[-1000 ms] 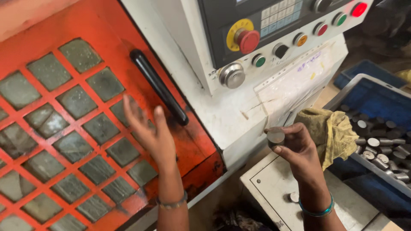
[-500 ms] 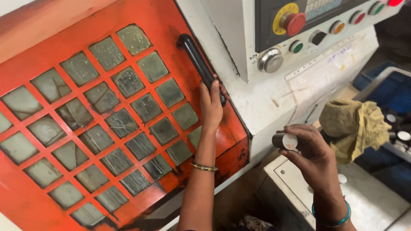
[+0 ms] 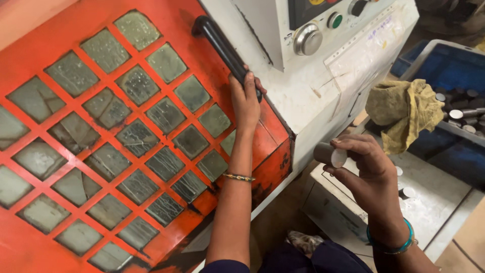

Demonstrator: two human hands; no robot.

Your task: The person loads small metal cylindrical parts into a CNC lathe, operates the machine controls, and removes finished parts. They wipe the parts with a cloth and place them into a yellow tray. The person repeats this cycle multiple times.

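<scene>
The black door handle [image 3: 225,50] at the orange grille door's [image 3: 101,151] right edge, only reached for a second ago, is now gripped by the closed left hand [image 3: 246,101], while a short, apparently steel cylinder [image 3: 329,154] is still pinched in the right hand [image 3: 369,177] beside the door's lower right corner.

Left hand [image 3: 246,101] now on door handle [image 3: 226,46]

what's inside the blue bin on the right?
The blue bin holds short grey metal cylinders along its right side. A yellow rag draped over its rim hides whatever lies beneath.
</scene>
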